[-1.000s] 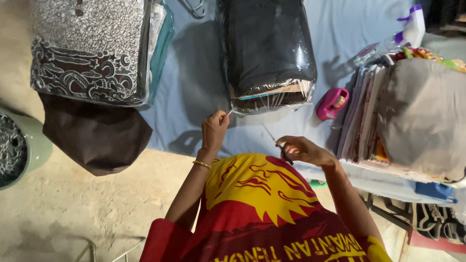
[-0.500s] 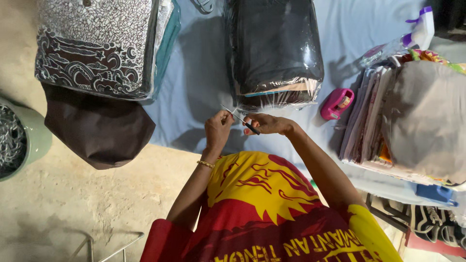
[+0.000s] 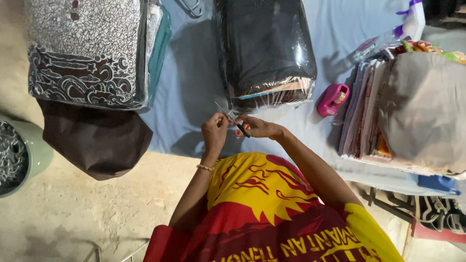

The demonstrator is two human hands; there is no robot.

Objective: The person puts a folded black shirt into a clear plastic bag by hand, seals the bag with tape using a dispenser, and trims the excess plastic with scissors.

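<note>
Both hands meet just above the near edge of the table (image 3: 194,97), in front of the person's chest. Left hand (image 3: 215,131) is curled nearly closed, fingertips pinched together near the tool; what it pinches is too small to make out, possibly a thread or a bit of film. Right hand (image 3: 257,127) is closed around a thin dark tool (image 3: 234,121), probably small scissors or snips, hard to tell at this size. Red nails on that hand.

Tool's long axis runs diagonally: dark handle end low and right in the right hand's fingers, thin pale tip pointing up-left, away from the person, toward the far-left of the table. Tip ends just short of the plastic-wrapped black fabric bundle (image 3: 264,48), not clearly touching it.

The bundle lies just beyond the hands, long axis running near to far, its tan cardboard end facing the person. Left: a patterned black-and-white fabric pack (image 3: 87,48) in clear wrap, with a dark brown cloth (image 3: 97,140) hanging off the table edge below it. Right of the bundle: a pink tape dispenser (image 3: 332,99), then a stack of folded fabrics (image 3: 412,111). Spray bottle (image 3: 412,17) at far right. Green bucket (image 3: 19,155) on the floor at left.
</note>
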